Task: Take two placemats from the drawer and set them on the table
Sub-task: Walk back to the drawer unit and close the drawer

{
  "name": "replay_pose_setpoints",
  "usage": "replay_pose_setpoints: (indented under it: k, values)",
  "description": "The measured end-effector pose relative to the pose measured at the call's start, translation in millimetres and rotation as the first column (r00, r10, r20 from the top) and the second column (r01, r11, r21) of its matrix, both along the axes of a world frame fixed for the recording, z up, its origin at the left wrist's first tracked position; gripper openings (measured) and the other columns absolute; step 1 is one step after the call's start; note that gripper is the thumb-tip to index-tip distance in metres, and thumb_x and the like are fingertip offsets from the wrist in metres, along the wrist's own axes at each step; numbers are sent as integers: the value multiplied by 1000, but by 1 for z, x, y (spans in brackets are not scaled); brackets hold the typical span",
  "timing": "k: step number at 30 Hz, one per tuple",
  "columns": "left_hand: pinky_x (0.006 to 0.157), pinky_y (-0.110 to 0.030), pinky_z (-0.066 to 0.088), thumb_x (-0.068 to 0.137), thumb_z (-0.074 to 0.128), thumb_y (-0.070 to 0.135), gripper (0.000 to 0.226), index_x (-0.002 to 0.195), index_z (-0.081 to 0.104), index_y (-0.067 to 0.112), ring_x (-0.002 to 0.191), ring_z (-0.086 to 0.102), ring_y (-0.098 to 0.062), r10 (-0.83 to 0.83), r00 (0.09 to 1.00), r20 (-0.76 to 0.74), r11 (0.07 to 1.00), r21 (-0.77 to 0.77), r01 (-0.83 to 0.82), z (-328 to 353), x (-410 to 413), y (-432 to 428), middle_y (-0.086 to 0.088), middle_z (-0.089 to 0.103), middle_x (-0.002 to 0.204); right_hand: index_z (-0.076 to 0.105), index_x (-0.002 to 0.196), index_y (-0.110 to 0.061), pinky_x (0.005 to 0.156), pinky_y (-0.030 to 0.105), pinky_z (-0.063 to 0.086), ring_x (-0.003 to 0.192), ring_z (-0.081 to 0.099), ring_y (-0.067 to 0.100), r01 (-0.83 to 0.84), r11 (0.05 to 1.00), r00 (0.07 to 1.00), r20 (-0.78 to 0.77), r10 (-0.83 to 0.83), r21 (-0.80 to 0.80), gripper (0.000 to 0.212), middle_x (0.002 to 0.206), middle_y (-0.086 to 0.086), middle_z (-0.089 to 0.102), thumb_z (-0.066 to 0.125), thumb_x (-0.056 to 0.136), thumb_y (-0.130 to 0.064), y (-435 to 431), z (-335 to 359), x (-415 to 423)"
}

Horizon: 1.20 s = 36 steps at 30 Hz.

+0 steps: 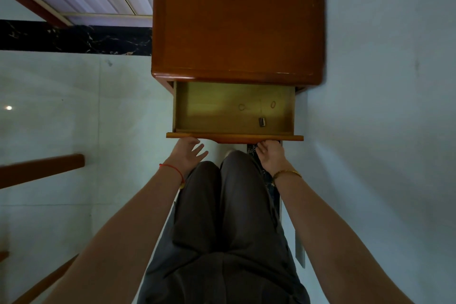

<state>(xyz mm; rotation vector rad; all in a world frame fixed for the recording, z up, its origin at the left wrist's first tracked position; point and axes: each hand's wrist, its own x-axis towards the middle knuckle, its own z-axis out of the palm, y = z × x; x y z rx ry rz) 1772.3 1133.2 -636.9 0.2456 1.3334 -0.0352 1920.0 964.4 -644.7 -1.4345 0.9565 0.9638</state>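
Note:
The drawer [209, 111] of a brown wooden cabinet [237, 20] stands pulled out towards me. No placemat shows inside it; its yellowish bottom holds only small items. My left hand [188, 155] is at the left end of the drawer front [234, 136], fingers spread, fingertips touching its lower edge. My right hand [270, 155] is at the right end, with its fingers curled under the drawer front. No table with placemats is in view.
A small metal object [262, 122] and two rubber bands [273, 104] lie in the drawer's right half. My legs in dark trousers [222, 205] stand just before the drawer. Brown wooden furniture [42, 168] juts in at the left over the pale tiled floor.

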Motion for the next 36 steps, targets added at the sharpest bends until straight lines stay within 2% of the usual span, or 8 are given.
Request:
replay_pose_setpoints:
  k: [3, 6, 7, 13, 21, 28, 33, 36]
  values:
    - [108, -54, 39, 91, 41, -7, 23, 92, 56, 10, 135, 41, -34, 18, 999, -29, 999, 28, -17, 0, 2, 1, -15, 47, 133, 50, 133, -7, 106, 27, 38, 132, 48, 21, 77, 997, 997, -4, -77, 27, 34, 139, 12, 53, 43, 101, -9, 4, -3, 0]
    - [110, -52, 38, 92, 40, -9, 42, 126, 54, 10, 140, 36, -32, 31, 999, -11, 999, 34, -30, -12, -1, 1, -10, 38, 152, 44, 139, -5, 106, 29, 38, 136, 44, 22, 163, 985, 987, -10, -163, 57, 38, 144, 13, 48, 43, 102, -11, 4, -7, 2]
    - [111, -51, 37, 92, 40, -9, 50, 136, 49, 12, 141, 34, -31, 32, 999, -6, 999, 37, -31, -13, 0, 2, -9, 35, 155, 42, 141, -5, 108, 31, 37, 137, 42, 23, 179, 981, 984, -11, -178, 74, 40, 146, 14, 46, 43, 102, -11, 5, -8, 6]
    - [112, -51, 36, 88, 35, -13, 70, 151, 33, 18, 144, 30, -32, 37, 999, 16, 996, 83, -38, -12, 28, 22, -6, 32, 158, 41, 142, -5, 113, 35, 35, 138, 41, 25, 201, 972, 978, 34, -206, 122, 41, 147, 15, 45, 44, 102, -8, 26, -13, 32]
    - [110, -56, 36, 86, 40, -11, 62, 142, 44, 16, 141, 32, -35, 98, 988, 122, 982, 146, -116, -16, 72, 50, -7, 39, 151, 41, 143, -5, 113, 35, 36, 138, 42, 25, 257, 945, 963, 27, -268, 201, 42, 147, 14, 45, 46, 100, -6, 55, -20, 74]
    - [108, -60, 35, 86, 37, -8, 35, 115, 50, 7, 138, 35, -36, 162, 973, 166, 970, 156, -189, -24, 104, 69, -8, 43, 145, 32, 147, -2, 116, 39, 31, 140, 38, 29, 272, 930, 959, 8, -283, 246, 50, 150, 17, 39, 37, 98, 8, 75, -21, 106]
    - [108, -56, 38, 87, 38, -5, 52, 137, 43, 6, 140, 34, -33, 221, 965, 137, 962, 130, -239, -30, 120, 73, -8, 37, 149, 35, 144, -1, 117, 39, 29, 137, 41, 28, 304, 921, 951, -26, -307, 245, 47, 145, 17, 44, 36, 98, 8, 82, -20, 119]
    - [105, -56, 40, 87, 37, -4, 34, 117, 51, 5, 138, 37, -32, 211, 968, 136, 963, 144, -230, -33, 118, 70, -7, 42, 145, 35, 145, -1, 117, 39, 30, 137, 40, 28, 279, 925, 960, -38, -279, 257, 48, 147, 16, 43, 35, 98, 7, 78, -23, 118]
